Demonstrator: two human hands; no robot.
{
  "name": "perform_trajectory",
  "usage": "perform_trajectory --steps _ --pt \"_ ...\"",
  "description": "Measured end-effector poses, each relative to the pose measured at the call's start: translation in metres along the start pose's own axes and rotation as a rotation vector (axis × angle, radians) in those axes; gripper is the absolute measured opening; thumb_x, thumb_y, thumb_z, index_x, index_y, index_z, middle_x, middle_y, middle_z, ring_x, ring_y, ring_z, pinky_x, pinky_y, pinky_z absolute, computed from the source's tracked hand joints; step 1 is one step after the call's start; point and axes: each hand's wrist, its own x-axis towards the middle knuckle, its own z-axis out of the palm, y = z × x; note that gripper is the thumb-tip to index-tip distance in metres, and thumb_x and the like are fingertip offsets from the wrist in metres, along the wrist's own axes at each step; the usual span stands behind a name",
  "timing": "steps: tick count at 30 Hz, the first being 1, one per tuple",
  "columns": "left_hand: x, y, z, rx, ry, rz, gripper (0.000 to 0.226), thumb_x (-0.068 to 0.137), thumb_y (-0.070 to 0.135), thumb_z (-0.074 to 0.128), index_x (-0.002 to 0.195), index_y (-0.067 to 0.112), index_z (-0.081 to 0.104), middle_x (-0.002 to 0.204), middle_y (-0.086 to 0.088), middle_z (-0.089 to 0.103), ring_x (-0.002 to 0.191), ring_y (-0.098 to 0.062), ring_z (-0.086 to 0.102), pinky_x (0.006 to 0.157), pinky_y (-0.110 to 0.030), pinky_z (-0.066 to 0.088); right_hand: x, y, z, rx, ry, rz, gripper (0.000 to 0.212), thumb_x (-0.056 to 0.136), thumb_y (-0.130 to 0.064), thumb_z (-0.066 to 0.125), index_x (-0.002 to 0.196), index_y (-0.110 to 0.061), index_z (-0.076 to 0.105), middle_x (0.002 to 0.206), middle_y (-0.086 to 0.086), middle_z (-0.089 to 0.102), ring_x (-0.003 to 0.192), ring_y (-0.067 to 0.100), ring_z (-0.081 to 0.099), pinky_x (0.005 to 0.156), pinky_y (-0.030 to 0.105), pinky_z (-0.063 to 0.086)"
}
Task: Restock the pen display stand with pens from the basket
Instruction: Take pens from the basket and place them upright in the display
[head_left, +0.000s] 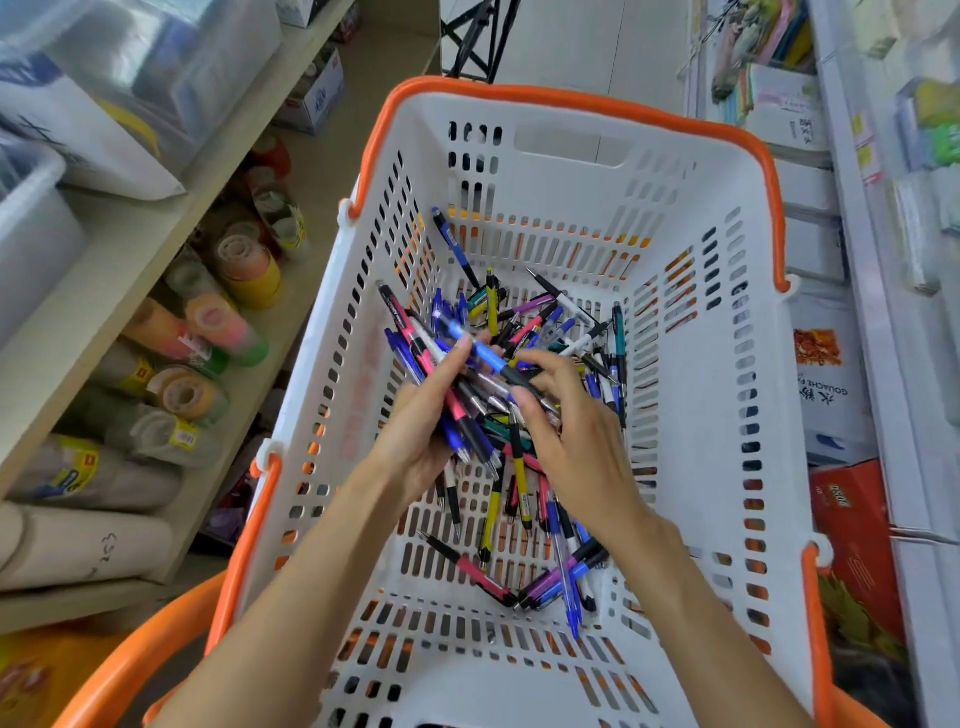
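A white slotted basket (691, 395) with orange rim and handles fills the middle of the view. Several loose pens (540, 525), blue, pink, yellow, purple and black, lie on its floor. My left hand (415, 431) is inside the basket, closed around a bundle of pens (436, 364) that fans out up and to the left. My right hand (576, 426) is beside it and pinches a blue pen with a black grip (488, 358), laid across the bundle. The pen display stand is not in view.
On the left are wooden shelves (130, 260) with rolls of tape (228, 332) and plastic bins. White shelving (883, 260) with stationery and boxes stands to the right. A second orange handle (130, 660) curves at the lower left.
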Motion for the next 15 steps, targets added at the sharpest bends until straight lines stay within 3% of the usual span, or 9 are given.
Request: perform_trajectory --steps 3,5,8,11,15 --pt "-0.002 0.003 0.002 0.045 -0.018 0.015 0.030 0.084 0.026 0.065 0.110 0.011 0.070 0.104 -0.006 0.073 0.088 -0.017 0.071 0.071 -0.029 0.058 -0.001 0.004 0.001 0.109 -0.136 0.043 0.019 0.099 -0.032 0.045 0.118 -0.026 0.047 0.092 -0.012 0.066 0.068 0.016 0.064 0.064 0.046 0.053" --pt "-0.003 0.004 0.000 0.079 -0.013 0.006 0.027 0.085 0.024 0.065 0.108 0.010 0.070 0.099 -0.004 0.074 0.084 -0.016 0.071 0.068 -0.028 0.058 -0.001 0.002 0.000 0.206 -0.223 0.085 0.013 0.098 -0.028 0.048 0.111 -0.026 0.046 0.083 -0.006 0.067 0.063 0.020 0.064 0.065 0.048 0.053" --pt "-0.001 0.003 -0.005 0.102 -0.003 -0.038 0.027 0.089 0.021 0.061 0.112 0.009 0.070 0.100 -0.004 0.074 0.091 -0.014 0.070 0.068 -0.025 0.057 0.000 0.005 -0.005 0.217 -0.296 0.145 0.012 0.096 -0.031 0.051 0.106 -0.025 0.057 0.070 -0.009 0.066 0.061 0.009 0.066 0.067 0.040 0.057" --pt "0.002 0.000 -0.005 0.166 -0.021 -0.049 0.030 0.087 0.015 0.064 0.115 0.005 0.066 0.100 -0.005 0.074 0.090 -0.014 0.071 0.070 -0.025 0.057 0.003 0.008 -0.013 0.106 -0.167 0.223 0.038 0.093 -0.051 0.041 0.087 -0.029 0.071 0.064 -0.012 0.065 0.059 0.006 0.063 0.067 0.036 0.057" --pt "-0.001 -0.007 -0.001 0.573 -0.178 -0.094 0.018 0.081 0.014 0.072 0.094 0.008 0.061 0.080 0.000 0.071 0.073 -0.007 0.070 0.066 -0.022 0.055 0.013 0.010 -0.026 0.341 0.088 0.411 0.036 0.097 -0.044 0.040 0.085 -0.025 0.069 0.063 -0.002 0.061 0.055 0.010 0.056 0.058 0.022 0.046"
